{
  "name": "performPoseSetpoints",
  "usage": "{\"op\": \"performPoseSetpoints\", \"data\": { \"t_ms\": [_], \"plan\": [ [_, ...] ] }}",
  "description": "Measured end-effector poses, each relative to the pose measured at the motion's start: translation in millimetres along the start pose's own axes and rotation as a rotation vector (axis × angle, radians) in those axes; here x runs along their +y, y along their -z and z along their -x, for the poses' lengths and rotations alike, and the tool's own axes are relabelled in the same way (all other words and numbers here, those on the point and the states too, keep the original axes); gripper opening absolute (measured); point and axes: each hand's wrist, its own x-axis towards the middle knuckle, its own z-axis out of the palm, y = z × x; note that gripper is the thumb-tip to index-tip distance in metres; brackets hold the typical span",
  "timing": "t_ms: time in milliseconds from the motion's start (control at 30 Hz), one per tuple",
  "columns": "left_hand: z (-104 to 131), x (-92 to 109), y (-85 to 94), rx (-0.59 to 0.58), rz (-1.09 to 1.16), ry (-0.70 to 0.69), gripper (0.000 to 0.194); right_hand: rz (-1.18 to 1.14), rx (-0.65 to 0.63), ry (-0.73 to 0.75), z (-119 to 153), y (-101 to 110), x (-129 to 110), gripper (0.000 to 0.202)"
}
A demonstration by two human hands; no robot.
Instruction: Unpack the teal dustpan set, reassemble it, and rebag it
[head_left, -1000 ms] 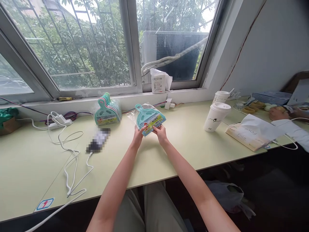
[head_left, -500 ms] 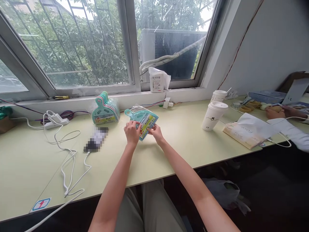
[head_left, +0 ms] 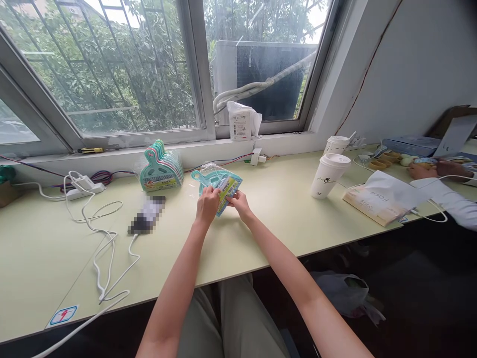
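A teal dustpan (head_left: pixel 214 175) with a looped handle lies tilted in clear plastic wrap, handle toward the back left. Across its wide end is a blue and yellow printed label (head_left: pixel 229 189). My left hand (head_left: pixel 207 205) is closed at the package's near left side, fingers curled in and hiding part of the label edge. My right hand (head_left: pixel 239 204) pinches the lower right edge of the labelled end, thumb on top. To the left, a row of similar wrapped dustpans (head_left: pixel 160 166), teal with some pink edges, stands upright against the sill.
A phone (head_left: pixel 147 215) on a white cable and a power strip (head_left: pixel 85 191) are at left. Paper cups (head_left: pixel 330 176) and a tissue pack (head_left: pixel 380 199) stand to the right. Another person's hands (head_left: pixel 423 170) work at far right. A utility knife (head_left: pixel 90 150) lies on the sill.
My left hand's fingers have curled tighter on the package, where they were flatter before. My right hand keeps its pinch. The whole view has shifted slightly.
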Motion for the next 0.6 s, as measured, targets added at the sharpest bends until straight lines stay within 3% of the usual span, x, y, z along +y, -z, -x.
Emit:
{"op": "performPoseSetpoints", "data": {
  "t_ms": [133,333,600],
  "plan": [
    [-0.2,-2.5,-0.9,0.036,0.012,-0.054,0.031,-0.023,0.019,-0.012,0.1,1.6,-3.2,0.026],
    [1.6,-2.5,-2.8,-0.010,-0.068,-0.087,0.044,-0.026,0.044,-0.044,0.2,1.7,-6.0,0.025],
    [2.5,3.2,-2.0,-0.085,-0.179,-0.081,0.052,0.104,-0.054,-0.038,2.0,-0.5,-3.3,0.029]
  ]
}}
